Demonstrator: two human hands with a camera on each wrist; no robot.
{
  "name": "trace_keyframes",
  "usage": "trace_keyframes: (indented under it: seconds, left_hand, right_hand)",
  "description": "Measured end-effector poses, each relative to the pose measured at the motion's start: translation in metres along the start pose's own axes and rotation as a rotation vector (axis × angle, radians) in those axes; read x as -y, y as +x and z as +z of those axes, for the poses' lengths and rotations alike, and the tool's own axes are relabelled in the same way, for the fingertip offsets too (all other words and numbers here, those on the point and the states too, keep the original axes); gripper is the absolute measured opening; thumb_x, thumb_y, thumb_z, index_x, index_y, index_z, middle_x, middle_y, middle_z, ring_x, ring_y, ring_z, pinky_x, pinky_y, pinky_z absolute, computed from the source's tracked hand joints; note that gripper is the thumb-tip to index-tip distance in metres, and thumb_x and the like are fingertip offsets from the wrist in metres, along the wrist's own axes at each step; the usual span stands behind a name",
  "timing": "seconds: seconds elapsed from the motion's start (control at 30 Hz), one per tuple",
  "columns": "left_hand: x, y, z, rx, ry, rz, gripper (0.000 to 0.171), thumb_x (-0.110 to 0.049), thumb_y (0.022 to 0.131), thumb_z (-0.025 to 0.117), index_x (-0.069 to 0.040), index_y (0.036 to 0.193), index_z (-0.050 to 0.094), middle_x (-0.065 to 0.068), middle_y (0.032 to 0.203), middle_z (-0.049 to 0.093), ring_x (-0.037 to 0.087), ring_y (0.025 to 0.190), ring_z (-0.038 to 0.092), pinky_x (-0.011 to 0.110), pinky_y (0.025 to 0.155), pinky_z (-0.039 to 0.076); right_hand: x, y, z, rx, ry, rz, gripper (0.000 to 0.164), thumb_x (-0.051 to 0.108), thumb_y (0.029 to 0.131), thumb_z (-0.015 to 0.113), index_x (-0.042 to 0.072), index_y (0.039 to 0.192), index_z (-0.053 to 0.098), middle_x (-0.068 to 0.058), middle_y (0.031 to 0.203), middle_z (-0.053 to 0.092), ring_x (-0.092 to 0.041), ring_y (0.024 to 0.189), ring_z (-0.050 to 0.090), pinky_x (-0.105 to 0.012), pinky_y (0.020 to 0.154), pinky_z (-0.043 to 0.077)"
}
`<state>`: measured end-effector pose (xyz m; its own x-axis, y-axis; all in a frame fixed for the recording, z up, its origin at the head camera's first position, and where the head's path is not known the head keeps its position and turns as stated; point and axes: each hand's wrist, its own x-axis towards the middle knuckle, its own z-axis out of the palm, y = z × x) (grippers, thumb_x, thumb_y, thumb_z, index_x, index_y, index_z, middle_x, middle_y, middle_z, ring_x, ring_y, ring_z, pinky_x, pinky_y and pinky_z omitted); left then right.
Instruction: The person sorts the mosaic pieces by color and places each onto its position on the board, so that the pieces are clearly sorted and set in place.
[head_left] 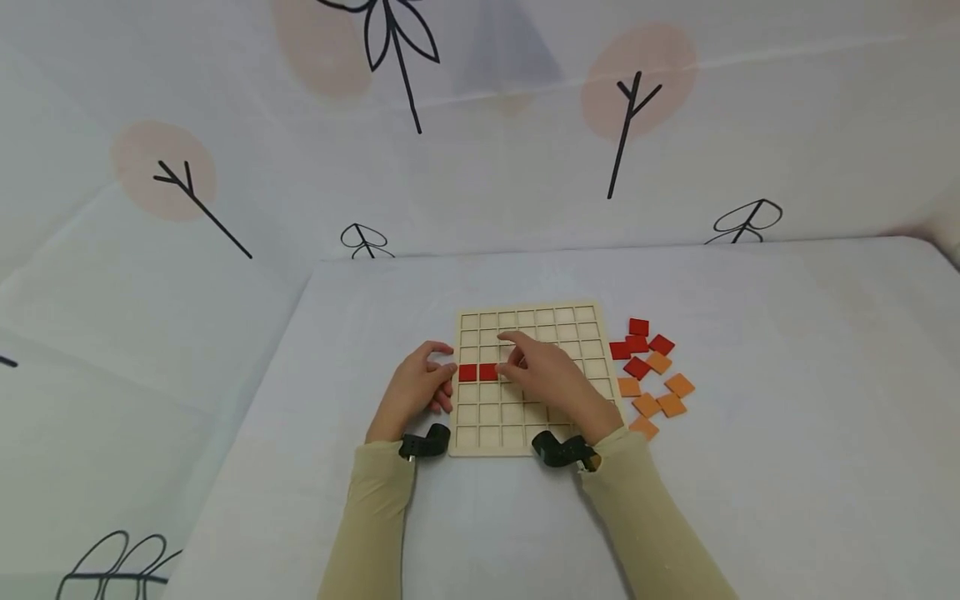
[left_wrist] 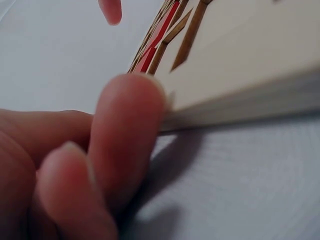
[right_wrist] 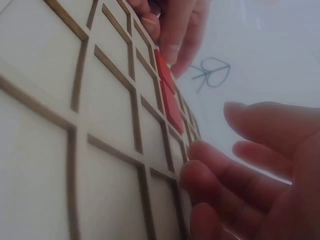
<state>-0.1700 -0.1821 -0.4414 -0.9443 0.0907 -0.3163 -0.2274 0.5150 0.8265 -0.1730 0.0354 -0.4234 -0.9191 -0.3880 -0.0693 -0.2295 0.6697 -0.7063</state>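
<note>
A pale wooden grid board [head_left: 490, 436] lies flat. In its left part, two red square tiles sit side by side in one row, the outer tile [head_left: 467, 372] by the left edge and the inner tile [head_left: 487, 372] beside it. My left hand [head_left: 412, 383] rests at the board's left edge, thumb by the outer tile, other fingers loosely bent; a fingertip [left_wrist: 130, 95] touches the board's edge in the left wrist view. Over the board hovers my right hand [head_left: 551, 375], thumb and index finger spread apart near the inner tile [right_wrist: 172, 107], holding nothing.
Right of the board, several loose red tiles [head_left: 639, 327] lie scattered above several orange tiles [head_left: 679, 385], some close against the board's right edge. A white cloth [head_left: 787, 400] covers the table, and a patterned cloth [head_left: 510, 183] hangs behind it.
</note>
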Motion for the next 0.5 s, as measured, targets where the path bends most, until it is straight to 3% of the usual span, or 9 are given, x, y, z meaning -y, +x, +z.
trace_keyframes:
  seconds: [0.5]
  left_hand:
    - [0.002, 0.0, 0.001, -0.002, -0.015, 0.013, 0.029, -0.024, 0.089, 0.055, -0.019, 0.116, 0.045, 0.012, 0.067, 0.059, 0.026, 0.049, 0.061, 0.034, 0.044, 0.048]
  right_hand:
    - [-0.015, -0.004, -0.021, -0.037, 0.047, 0.036, 0.053, 0.033, 0.088, 0.054, 0.015, 0.134, 0.036, -0.001, 0.094, 0.059, -0.014, 0.071, 0.054, -0.032, 0.069, 0.045]
